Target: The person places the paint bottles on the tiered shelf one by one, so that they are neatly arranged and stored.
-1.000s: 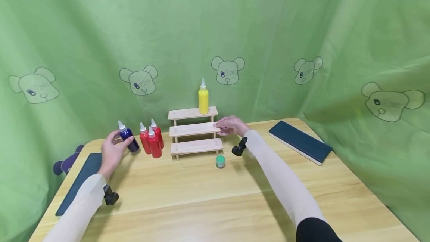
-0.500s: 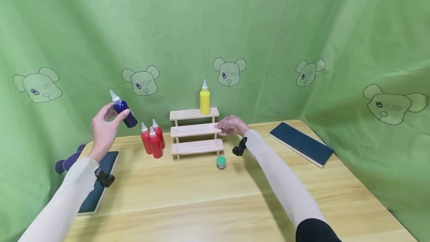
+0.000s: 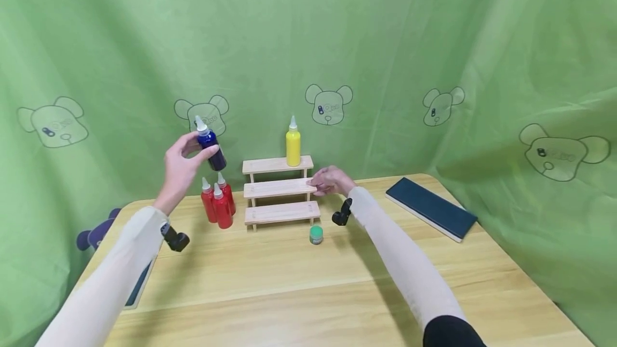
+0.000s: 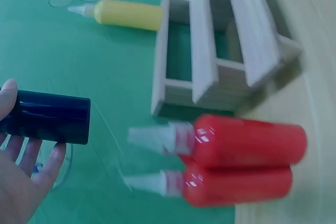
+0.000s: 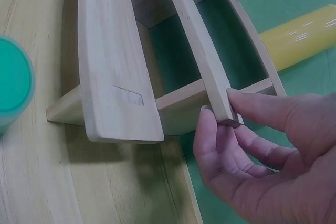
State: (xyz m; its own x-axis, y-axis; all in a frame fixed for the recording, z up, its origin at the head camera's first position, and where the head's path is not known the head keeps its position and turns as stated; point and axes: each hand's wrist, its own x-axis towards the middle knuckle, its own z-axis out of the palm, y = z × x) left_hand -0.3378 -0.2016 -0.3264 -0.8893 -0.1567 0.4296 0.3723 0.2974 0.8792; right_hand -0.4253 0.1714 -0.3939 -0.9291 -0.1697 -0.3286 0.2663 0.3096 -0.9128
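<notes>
My left hand [image 3: 180, 167] holds a dark blue squeeze bottle [image 3: 212, 149] with a white pointed nozzle, raised above the table and slightly tilted. Below it stand three red squeeze bottles [image 3: 223, 209] in a tight group. In the left wrist view, thumb and fingers lie on either side of the blue bottle [image 4: 50, 116]. My right hand [image 3: 331, 181] pinches the right end of the middle step of a three-step wooden rack [image 3: 279, 187]; the right wrist view has thumb and fingers around that board's end [image 5: 218, 98]. A yellow squeeze bottle [image 3: 293, 148] stands upright on the top step.
A small green-lidded jar [image 3: 316, 235] stands before the rack's right front leg. At the right lies a dark blue flat book-like block [image 3: 430, 208]; a similar one [image 3: 140, 285] is partly behind my left arm. A green curtain [image 3: 385, 42] surrounds the table.
My left hand has lifted the blue bottle off the table at the left, then carried it right to above the red bottles. The right hand stays on the rack.
</notes>
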